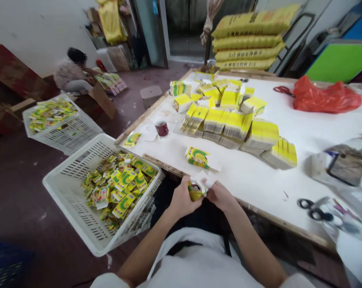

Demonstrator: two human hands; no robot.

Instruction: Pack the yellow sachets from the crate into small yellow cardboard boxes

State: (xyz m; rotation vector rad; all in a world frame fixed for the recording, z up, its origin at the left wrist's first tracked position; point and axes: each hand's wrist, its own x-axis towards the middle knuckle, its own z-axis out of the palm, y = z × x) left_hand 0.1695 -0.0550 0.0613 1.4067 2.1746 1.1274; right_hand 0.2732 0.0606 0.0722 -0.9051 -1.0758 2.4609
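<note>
Just off the table's near edge, my left hand [180, 200] is wrapped round a small yellow carton [195, 195] whose white flaps stand up at its open end. My right hand [220, 196] pinches the flaps from the other side; its fingertips are partly hidden. On the table beyond my hands lies a yellow-and-green carton [197, 157] with a white flap spread to its right. Further back stand stacks of flat yellow cartons [238, 124] in rows. To my left, a white plastic crate [65, 192] holds many folded yellow cartons.
A dark red mug [161, 129] stands near the table's left edge. Black-handled scissors [314, 210] and a phone [347, 168] lie on the right, a red plastic bag [323, 96] behind them. A second crate [69, 132] stands at left. Further off, a person [74, 74] crouches beside boxes.
</note>
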